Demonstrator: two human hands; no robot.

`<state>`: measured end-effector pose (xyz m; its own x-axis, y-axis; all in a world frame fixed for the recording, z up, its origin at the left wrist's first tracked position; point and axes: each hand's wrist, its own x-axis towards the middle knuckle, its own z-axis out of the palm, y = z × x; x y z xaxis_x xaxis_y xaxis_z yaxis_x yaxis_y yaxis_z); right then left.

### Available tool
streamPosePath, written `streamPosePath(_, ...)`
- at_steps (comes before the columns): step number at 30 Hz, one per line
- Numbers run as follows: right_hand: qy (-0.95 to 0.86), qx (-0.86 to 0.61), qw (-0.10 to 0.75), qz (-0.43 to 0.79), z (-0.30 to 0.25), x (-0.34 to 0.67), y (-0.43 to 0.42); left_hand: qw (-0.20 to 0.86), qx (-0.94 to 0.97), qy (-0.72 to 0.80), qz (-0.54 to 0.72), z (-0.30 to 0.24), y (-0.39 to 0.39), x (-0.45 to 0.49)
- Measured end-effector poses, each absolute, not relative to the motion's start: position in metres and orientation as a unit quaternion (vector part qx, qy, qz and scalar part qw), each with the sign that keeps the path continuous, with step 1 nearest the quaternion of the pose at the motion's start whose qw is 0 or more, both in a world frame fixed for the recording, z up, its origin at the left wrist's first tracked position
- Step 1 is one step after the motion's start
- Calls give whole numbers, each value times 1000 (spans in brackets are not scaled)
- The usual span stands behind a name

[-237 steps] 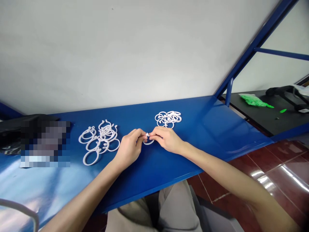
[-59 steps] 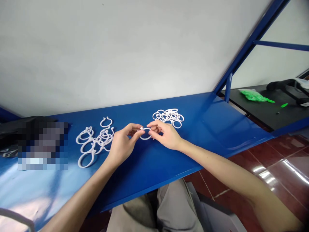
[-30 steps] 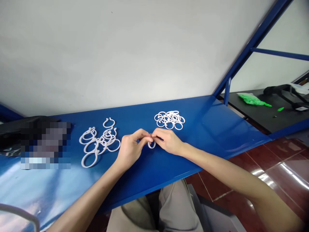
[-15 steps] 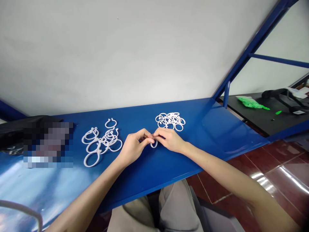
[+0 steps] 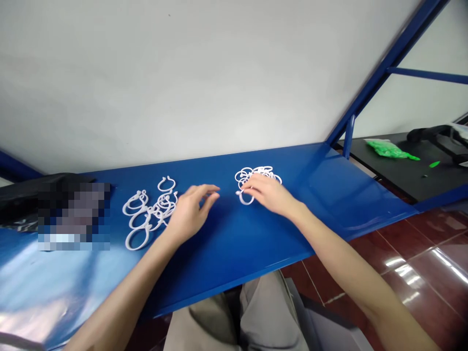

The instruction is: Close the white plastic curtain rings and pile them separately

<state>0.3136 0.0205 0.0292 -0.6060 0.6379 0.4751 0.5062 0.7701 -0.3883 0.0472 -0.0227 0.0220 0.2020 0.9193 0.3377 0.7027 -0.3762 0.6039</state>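
My right hand (image 5: 265, 191) pinches a white plastic shower curtain ring (image 5: 246, 203) at the front edge of the right-hand pile of rings (image 5: 245, 172). The ring hangs below the thumb and fingertips, with a small knob at its left end. My fingers cover part of it and part of the pile. My left hand (image 5: 193, 207) is over the table, thumb and fingers apart, with nothing between them. Just left of it lies a looser group of white rings (image 5: 137, 240), several of them with their ends apart; the hand partly hides some.
The blue table (image 5: 226, 253) runs along a pale wall (image 5: 219, 73). A black bag (image 5: 51, 183) lies at the far left beside a blurred-out item. At right, past a blue frame post (image 5: 349, 139), a black table (image 5: 405, 175) holds a bag of green pieces (image 5: 389, 148).
The hands have separated. My right hand has moved right to the pile with a ring in its fingers, while my left hand has drawn back left and opened.
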Motion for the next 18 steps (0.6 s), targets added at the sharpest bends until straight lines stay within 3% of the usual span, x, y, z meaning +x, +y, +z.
streamPosePath(3, -842, -459, 273, 71, 43, 347, 34, -65, 729, 638, 239, 25, -17, 25)
streamPosePath(5, -821, -518, 228, 80, 49, 365, 40, -119, 697, 690, 155, 23, -15, 10)
streamPosePath(10, -791, -556, 201, 157, 48, 376, 42, -105, 689, 715, 52, 19, -10, -8)
streamPosePath(18, -800, -542, 216, 137, 37, 368, 48, -67, 693, 708, 115, 17, -4, -10)
